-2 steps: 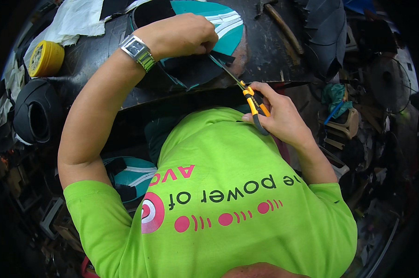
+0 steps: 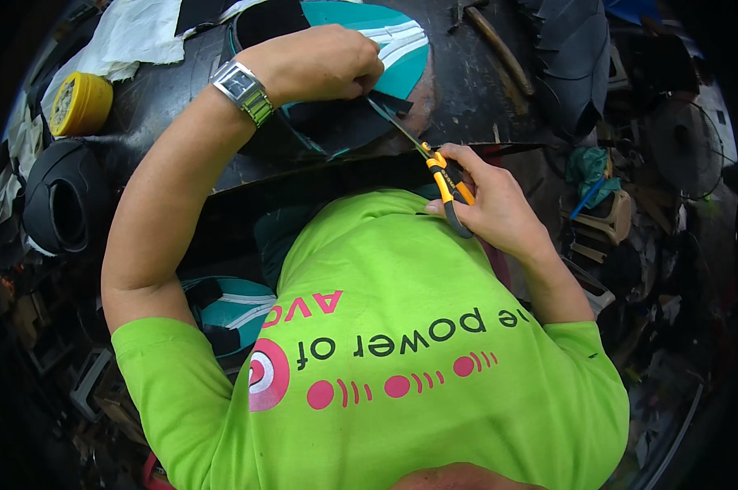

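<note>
- Head view, directions taken from the middle of the picture: at 12 o'clock a teal-and-black piece (image 2: 405, 69) with white stripes lies on the dark desk (image 2: 156, 106), partly covered by the person's left arm and hand.
- The left hand (image 2: 328, 61), just short of 12 o'clock, has its fingers curled together on the near edge of that piece; the exact pinch point is hidden beneath them. A metal wristwatch (image 2: 240, 85) sits on that wrist, at 11 o'clock.
- The right hand (image 2: 499, 196), at 2 o'clock, has its fingers wrapped around the handles of yellow-and-black scissors (image 2: 437, 165). Their blades point toward 11 o'clock and reach the black edge beside the left fingers; whether the blades are parted I cannot tell.
- On the desk, a yellow tub (image 2: 83, 106) stands at 10 o'clock, and a wooden-handled tool (image 2: 501, 51) lies at 1 o'clock.
- Below desk level, a second teal piece (image 2: 230, 314) shows at 8 o'clock, beside the bright green shirt (image 2: 385, 265).
- A fan (image 2: 683, 151) is between 2 and 3 o'clock.
</note>
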Motion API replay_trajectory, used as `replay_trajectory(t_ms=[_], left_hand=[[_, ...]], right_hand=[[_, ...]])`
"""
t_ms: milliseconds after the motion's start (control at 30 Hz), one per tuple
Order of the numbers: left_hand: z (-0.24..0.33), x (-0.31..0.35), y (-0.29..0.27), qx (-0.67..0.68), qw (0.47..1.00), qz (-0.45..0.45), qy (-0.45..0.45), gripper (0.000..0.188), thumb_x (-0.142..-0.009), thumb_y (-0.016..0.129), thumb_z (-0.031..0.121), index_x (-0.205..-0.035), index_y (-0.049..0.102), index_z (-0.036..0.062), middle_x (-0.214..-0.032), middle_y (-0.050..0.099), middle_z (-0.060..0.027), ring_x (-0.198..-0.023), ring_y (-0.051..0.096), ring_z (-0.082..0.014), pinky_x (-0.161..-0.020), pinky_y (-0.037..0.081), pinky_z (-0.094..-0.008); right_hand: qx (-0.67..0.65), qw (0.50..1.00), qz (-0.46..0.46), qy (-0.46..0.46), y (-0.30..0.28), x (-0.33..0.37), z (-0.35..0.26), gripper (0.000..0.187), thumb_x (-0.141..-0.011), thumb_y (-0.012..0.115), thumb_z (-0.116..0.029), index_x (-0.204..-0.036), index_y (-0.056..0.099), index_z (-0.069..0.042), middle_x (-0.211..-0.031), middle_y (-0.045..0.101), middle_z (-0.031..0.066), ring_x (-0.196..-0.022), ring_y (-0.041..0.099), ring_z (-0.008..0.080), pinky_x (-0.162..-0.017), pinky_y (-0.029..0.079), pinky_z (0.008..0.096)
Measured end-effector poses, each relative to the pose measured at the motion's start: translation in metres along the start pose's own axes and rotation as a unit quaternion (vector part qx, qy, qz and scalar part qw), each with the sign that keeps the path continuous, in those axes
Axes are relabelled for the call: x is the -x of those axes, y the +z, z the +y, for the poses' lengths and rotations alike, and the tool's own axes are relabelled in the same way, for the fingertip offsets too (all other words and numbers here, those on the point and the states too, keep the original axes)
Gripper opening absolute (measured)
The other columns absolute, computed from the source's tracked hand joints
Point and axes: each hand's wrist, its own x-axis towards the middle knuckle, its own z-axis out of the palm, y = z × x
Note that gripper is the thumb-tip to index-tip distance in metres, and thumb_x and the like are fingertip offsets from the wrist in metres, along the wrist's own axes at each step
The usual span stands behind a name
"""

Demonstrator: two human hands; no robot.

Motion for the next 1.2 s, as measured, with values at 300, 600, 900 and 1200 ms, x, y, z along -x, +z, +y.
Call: replay_trajectory(t_ms=[300, 600, 900, 1200], left_hand=[[0.000, 0.006, -0.009, 0.046, 0.998, -0.031, -0.009, 0.009, -0.099, 0.062, 0.010, -0.100, 0.066, 0.0021, -0.103, 0.063, -0.0140, -0.094, 0.063, -0.0313, -0.084, 0.050, -0.0404], [-0.008, 0.001, 0.005, 0.047, 0.999, -0.011, -0.004, 0.011, -0.100, 0.061, 0.012, -0.102, 0.066, 0.0024, -0.105, 0.062, -0.0136, -0.095, 0.063, -0.0315, -0.085, 0.051, -0.0403], [0.049, 0.054, -0.016, 0.025, 0.963, 0.266, 0.036, 0.041, -0.083, 0.081, 0.033, -0.105, 0.068, 0.0007, -0.101, 0.067, -0.0164, -0.087, 0.071, -0.0356, -0.080, 0.056, -0.0427], [0.064, 0.091, 0.023, -0.143, 0.973, 0.180, 0.008, 0.034, -0.086, 0.066, 0.012, -0.119, 0.071, 0.0101, -0.108, 0.066, -0.0042, -0.107, 0.062, -0.0193, -0.105, 0.043, -0.0381]], right_hand=[[0.079, 0.994, 0.034, -0.070, 0.002, -0.009, 0.000, 0.068, -0.079, 0.088, -0.033, -0.133, 0.054, -0.012, -0.079, 0.065, 0.0158, -0.075, 0.067, 0.0370, -0.070, 0.049, 0.0429], [0.061, 0.997, -0.004, -0.056, 0.011, -0.015, -0.009, 0.053, -0.088, 0.080, -0.028, -0.127, 0.051, -0.009, -0.080, 0.068, 0.0198, -0.079, 0.068, 0.0436, -0.071, 0.051, 0.0508], [-0.108, 0.994, 0.033, 0.006, 0.028, -0.009, 0.011, 0.057, -0.088, 0.083, -0.027, -0.130, 0.053, -0.003, -0.066, 0.057, 0.0123, -0.057, 0.056, 0.0222, -0.058, 0.045, 0.0365], [0.037, 0.977, 0.193, 0.083, -0.031, -0.044, 0.066, 0.065, -0.082, 0.085, -0.024, -0.133, 0.049, -0.006, -0.072, 0.062, 0.0141, -0.069, 0.064, 0.0307, -0.067, 0.049, 0.0434]])
